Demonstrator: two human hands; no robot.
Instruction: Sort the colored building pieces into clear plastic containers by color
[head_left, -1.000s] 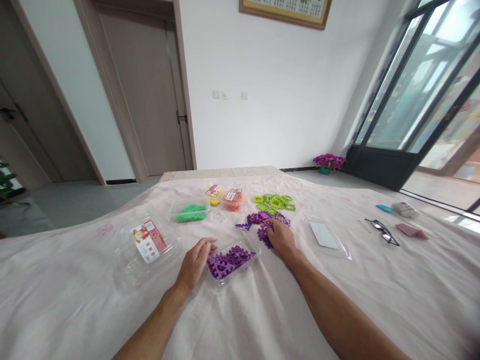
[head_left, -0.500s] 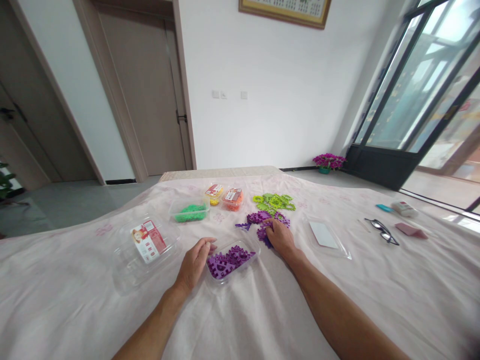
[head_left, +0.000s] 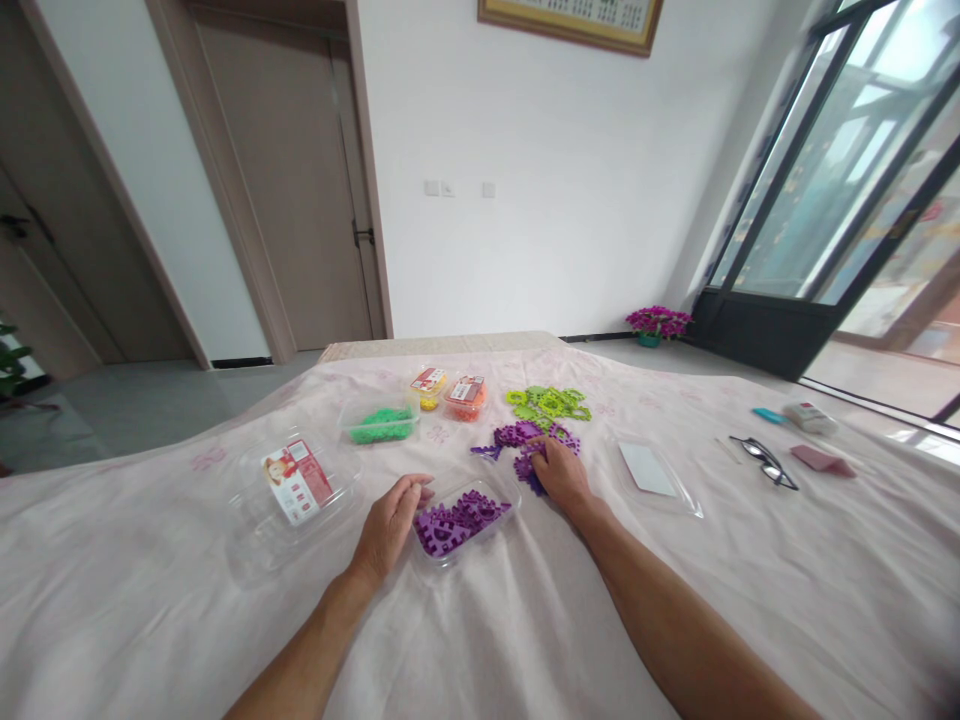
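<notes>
My left hand (head_left: 391, 520) is closed at the left rim of a clear plastic box (head_left: 501, 524), thumb and fingers together on its edge. Inside that box lie purple toothed plastic pieces (head_left: 454, 524). Farther off and to the right, my right hand (head_left: 561, 468) reaches into a loose pile of purple gear-like pieces (head_left: 517, 433) on the cloth. Its index finger and thumb are bent together over the pile, the other fingers curled under. Whatever sits between those fingertips is hidden.
Behind the purple pile are lime-green pieces (head_left: 551, 402). A box of green pieces (head_left: 381, 424), a yellow tub (head_left: 428, 388) and an orange tub (head_left: 466, 398) stand at the back left. Labelled clear lids (head_left: 297, 484) lie left; a clear lid (head_left: 651, 472) and glasses (head_left: 765, 462) lie right.
</notes>
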